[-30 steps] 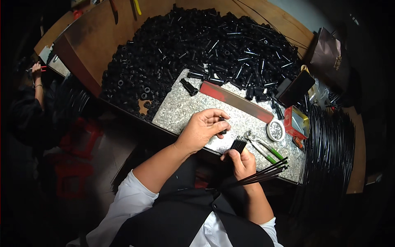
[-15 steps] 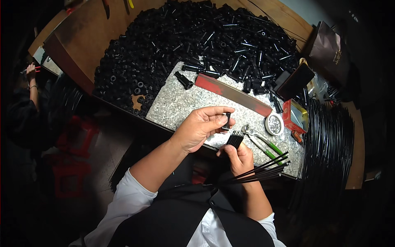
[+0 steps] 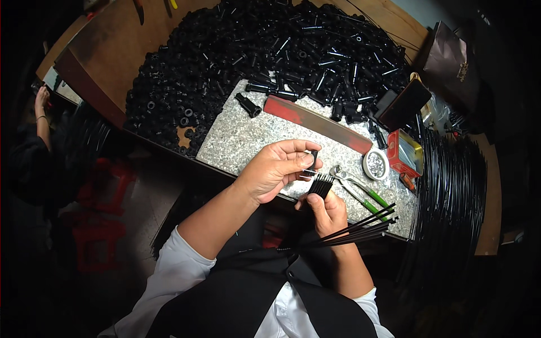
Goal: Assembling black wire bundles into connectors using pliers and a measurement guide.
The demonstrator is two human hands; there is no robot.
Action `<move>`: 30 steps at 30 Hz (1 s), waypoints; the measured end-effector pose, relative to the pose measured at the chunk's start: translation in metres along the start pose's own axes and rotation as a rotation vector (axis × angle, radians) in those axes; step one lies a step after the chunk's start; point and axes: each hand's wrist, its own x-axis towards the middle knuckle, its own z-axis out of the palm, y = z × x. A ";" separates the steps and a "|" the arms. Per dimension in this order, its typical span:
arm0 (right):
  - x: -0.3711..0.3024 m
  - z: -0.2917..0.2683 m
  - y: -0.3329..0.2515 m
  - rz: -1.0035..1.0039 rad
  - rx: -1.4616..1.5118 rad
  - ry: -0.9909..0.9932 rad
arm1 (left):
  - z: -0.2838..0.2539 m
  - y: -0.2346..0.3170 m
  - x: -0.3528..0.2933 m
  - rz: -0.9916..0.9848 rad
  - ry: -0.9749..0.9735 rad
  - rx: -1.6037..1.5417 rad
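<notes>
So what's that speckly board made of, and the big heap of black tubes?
The speckly board looks like polished stone, probably granite: grey and white flecks with a smooth flat face. The black tubes look like moulded plastic: all one shape, with soft glints of light. They could be rubber instead; the picture leaves that open.

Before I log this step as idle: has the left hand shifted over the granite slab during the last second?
Cannot tell. The left hand sits above the granite slab's near edge as before, beside the right hand; the slight picture shift matches head movement.
</notes>
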 end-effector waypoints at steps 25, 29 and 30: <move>0.001 0.001 -0.004 -0.004 -0.005 0.045 | -0.009 -0.016 -0.008 0.015 -0.131 -0.108; 0.000 0.001 -0.008 0.020 -0.016 0.056 | -0.005 -0.014 -0.023 0.146 -0.131 0.278; -0.001 0.001 -0.010 0.001 -0.025 0.043 | 0.005 -0.013 -0.025 0.150 -0.101 0.278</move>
